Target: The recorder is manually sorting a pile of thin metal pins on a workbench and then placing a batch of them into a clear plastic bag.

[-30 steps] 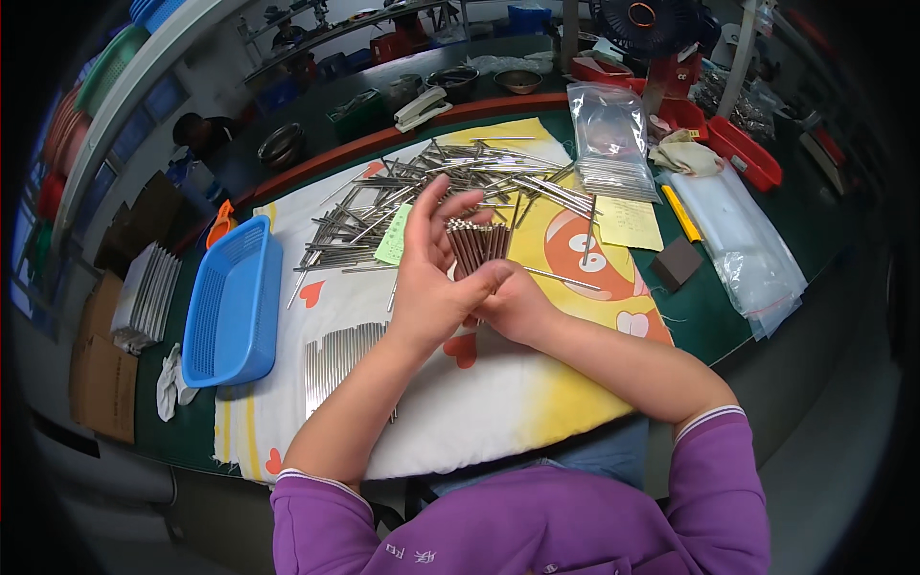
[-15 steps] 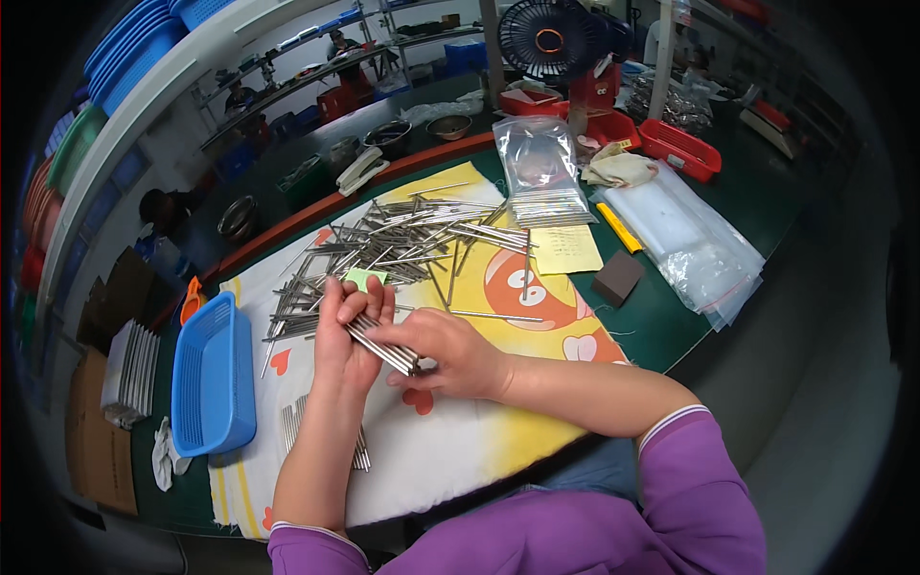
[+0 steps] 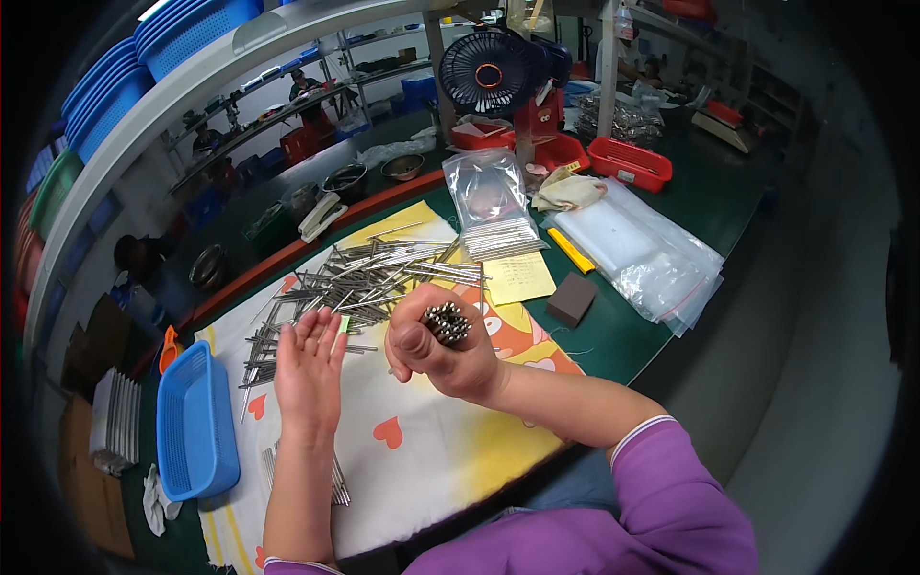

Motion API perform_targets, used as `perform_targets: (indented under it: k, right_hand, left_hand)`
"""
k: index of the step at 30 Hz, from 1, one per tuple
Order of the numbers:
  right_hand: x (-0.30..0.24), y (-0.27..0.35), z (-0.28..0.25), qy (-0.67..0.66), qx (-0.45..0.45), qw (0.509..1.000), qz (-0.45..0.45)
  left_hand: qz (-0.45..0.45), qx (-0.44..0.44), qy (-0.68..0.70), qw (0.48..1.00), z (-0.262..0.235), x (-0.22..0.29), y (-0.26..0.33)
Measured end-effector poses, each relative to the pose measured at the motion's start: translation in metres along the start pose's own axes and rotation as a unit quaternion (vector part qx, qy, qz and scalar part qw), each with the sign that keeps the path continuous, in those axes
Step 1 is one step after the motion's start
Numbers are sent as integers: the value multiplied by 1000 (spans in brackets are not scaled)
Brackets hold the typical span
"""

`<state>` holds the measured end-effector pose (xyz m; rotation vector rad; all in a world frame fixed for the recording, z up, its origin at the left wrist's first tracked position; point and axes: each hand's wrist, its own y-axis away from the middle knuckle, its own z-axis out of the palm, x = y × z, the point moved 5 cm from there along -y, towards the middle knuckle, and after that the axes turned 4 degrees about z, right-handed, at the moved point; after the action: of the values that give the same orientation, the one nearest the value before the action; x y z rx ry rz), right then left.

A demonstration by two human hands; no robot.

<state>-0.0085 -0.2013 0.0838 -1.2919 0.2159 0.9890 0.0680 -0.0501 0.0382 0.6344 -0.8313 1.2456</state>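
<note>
The right hand [image 3: 452,361] grips a tight bundle of thin silvery metal rods [image 3: 448,323], fingers wrapped around it, well right of the shallow blue rectangular plastic basket [image 3: 192,417]. Nearer that basket, the left hand [image 3: 310,379] is open, palm up, fingers extended. A loose heap of silvery metal rods [image 3: 369,276] lies beyond the basket, to its right.

Rods [image 3: 447,324] in right hand [image 3: 466,368]: shiny metal, smooth; cloth [image 3: 402,489] under it: matt fabric; basket [image 3: 197,422] left of left hand [image 3: 309,376]: smooth plastic; bags [image 3: 644,253] beyond right hand, rightward: glossy clear plastic
</note>
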Motion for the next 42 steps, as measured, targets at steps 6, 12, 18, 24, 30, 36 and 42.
perform_targets:
  k: [6, 12, 18, 24, 30, 36, 42]
  right_hand:
    - [94, 33, -3, 140, -32, 918, 369]
    - [30, -5, 5, 50, -70, 991, 105]
    - [90, 27, -16, 210, -77, 868, 442]
    - [58, 1, -4, 34, -82, 990, 109]
    - [96, 29, -12, 210, -59, 898, 383]
    - [66, 21, -9, 577, -213, 789, -3]
    - [84, 32, -7, 567, -309, 761, 53]
  left_hand:
    - [132, -50, -48, 989, 13, 28, 19]
    - [197, -85, -29, 976, 23, 52, 17]
    - [203, -72, -44, 976, 20, 53, 16]
    - [218, -133, -42, 966, 20, 61, 21]
    - [227, -133, -135, 955, 25, 50, 22]
    - [269, -211, -585, 735, 58, 39, 47]
    - [-142, -244, -797, 533, 30, 0, 57]
